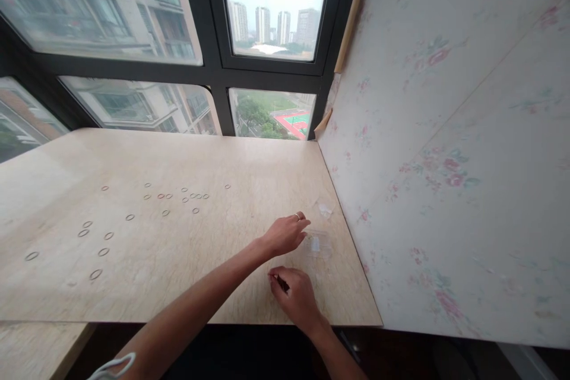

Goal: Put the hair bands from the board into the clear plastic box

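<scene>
My left hand [288, 233], wearing a ring on one finger, reaches over the near edge of a clear plastic box [317, 246] on the right of the wooden surface. Its thumb and forefinger are apart at the box's left side, and I see nothing held between them. Just below, my right hand [296, 297] is curled with the fingertips pinched together. Something small and dark shows inside its fingers, too hidden to name. Several thin rings [95, 274] lie scattered across the left and middle of the surface, and one of them looks reddish [161, 196].
A clear plastic piece [325, 208], perhaps a lid, lies behind the box near the flowered wall [445, 219]. The wall bounds the wooden surface [214, 273] on the right. Dark-framed windows [214, 74] stand at the back, and the front edge runs close to my body.
</scene>
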